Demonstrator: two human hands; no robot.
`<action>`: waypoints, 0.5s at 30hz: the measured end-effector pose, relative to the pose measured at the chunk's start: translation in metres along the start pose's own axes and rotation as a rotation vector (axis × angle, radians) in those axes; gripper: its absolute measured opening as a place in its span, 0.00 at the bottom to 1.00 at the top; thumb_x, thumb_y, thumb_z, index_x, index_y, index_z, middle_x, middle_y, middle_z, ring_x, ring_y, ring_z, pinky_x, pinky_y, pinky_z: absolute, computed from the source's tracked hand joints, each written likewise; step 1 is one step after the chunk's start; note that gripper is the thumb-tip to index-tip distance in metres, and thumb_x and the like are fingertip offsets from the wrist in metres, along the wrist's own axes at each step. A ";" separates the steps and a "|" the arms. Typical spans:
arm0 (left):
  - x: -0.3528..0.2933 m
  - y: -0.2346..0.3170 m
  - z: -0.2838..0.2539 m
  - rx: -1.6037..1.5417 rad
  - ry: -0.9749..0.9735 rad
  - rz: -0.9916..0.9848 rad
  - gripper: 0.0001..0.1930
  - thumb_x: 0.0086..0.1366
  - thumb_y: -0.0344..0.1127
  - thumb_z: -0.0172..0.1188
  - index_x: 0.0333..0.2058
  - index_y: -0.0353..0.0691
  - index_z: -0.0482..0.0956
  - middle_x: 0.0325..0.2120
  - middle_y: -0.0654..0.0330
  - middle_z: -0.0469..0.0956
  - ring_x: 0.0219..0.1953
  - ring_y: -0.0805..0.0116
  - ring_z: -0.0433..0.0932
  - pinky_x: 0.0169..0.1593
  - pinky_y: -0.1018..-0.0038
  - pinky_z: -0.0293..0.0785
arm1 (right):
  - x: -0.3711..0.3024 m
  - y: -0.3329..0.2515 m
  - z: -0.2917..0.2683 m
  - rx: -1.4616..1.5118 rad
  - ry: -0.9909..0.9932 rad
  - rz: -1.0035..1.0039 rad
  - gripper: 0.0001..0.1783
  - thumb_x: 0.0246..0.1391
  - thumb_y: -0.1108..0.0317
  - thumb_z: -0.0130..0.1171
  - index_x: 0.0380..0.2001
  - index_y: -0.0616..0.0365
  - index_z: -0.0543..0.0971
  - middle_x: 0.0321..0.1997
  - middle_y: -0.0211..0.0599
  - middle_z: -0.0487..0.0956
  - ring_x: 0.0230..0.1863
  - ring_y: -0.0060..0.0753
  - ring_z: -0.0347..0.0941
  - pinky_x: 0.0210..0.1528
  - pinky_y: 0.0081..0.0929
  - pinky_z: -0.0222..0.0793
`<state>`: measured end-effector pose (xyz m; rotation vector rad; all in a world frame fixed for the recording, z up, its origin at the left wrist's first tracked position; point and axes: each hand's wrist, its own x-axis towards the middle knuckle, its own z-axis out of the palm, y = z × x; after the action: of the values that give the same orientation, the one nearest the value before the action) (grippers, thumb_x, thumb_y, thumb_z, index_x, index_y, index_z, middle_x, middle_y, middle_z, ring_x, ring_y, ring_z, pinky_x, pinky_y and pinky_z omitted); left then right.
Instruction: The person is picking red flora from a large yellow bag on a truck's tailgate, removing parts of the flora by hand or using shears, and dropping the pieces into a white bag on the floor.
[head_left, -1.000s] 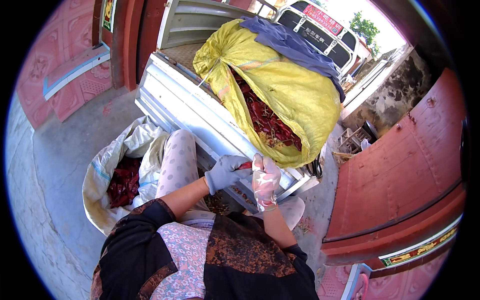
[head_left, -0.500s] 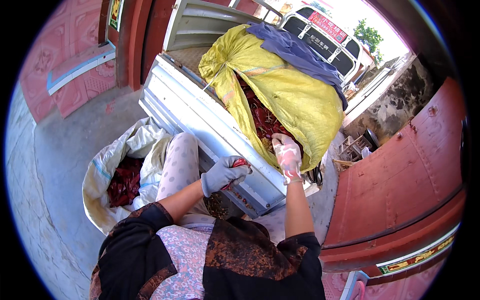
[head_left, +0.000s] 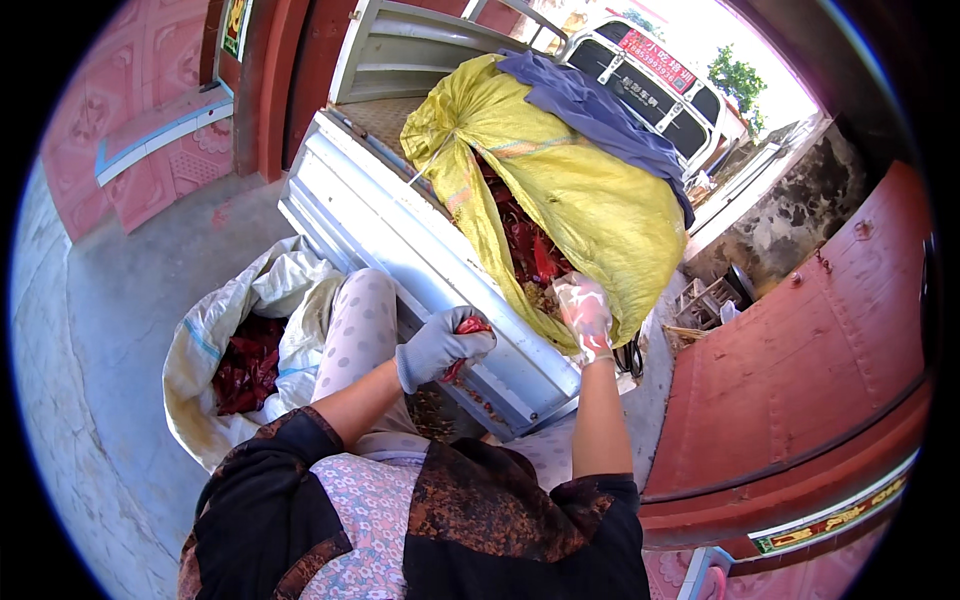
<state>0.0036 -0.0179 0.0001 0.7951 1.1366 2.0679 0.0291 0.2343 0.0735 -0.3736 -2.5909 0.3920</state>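
My left hand [head_left: 438, 348], in a grey glove, is closed around a few dried red chili peppers [head_left: 473, 325] above the near side of the truck bed. My right hand [head_left: 584, 310], in a pink-and-white glove, reaches into the opening of a yellow woven sack [head_left: 610, 215]. Its fingers are bent together and partly hidden, so what they grip cannot be made out. Inside that opening lies a heap of dried red chilies [head_left: 535, 250]. Beside my left leg stands an open white woven sack [head_left: 188, 375] with more dark red chilies [head_left: 247, 365] in it.
The yellow sack lies on a white metal truck bed [head_left: 370, 215], with a blue-grey cloth [head_left: 590, 100] draped over it. A red metal door [head_left: 790, 370] stands at the right. Behind are a white vehicle [head_left: 640, 75] and a small wooden stool [head_left: 700, 305].
My right hand has shifted slightly down and right at the sack's opening, uncovering a bright red chili. My left hand has moved slightly left and up, still holding its chilies.
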 end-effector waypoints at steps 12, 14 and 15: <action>-0.005 0.026 0.013 0.416 -0.013 0.416 0.09 0.52 0.28 0.65 0.29 0.36 0.73 0.33 0.60 0.77 0.35 0.76 0.74 0.43 0.77 0.72 | -0.076 -0.062 -0.059 0.847 -0.863 0.326 0.12 0.52 0.62 0.54 0.27 0.62 0.77 0.23 0.31 0.75 0.18 0.17 0.62 0.19 0.14 0.55; -0.004 0.021 0.011 0.435 -0.012 0.412 0.09 0.53 0.28 0.65 0.29 0.36 0.72 0.31 0.61 0.76 0.34 0.77 0.73 0.40 0.77 0.73 | -0.078 -0.051 -0.049 1.123 -0.949 0.423 0.12 0.53 0.63 0.54 0.29 0.62 0.76 0.24 0.31 0.73 0.18 0.17 0.62 0.18 0.14 0.55; -0.003 0.019 0.011 0.448 -0.016 0.411 0.09 0.53 0.28 0.65 0.29 0.37 0.72 0.30 0.62 0.76 0.33 0.77 0.73 0.39 0.77 0.73 | -0.080 -0.028 -0.032 1.360 -1.031 0.503 0.13 0.54 0.62 0.53 0.32 0.63 0.76 0.26 0.31 0.74 0.20 0.17 0.64 0.19 0.14 0.57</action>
<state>0.0096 -0.0232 0.0212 1.3530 1.5601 2.1428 0.1072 0.1885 0.0758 -0.3111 -2.1839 2.8348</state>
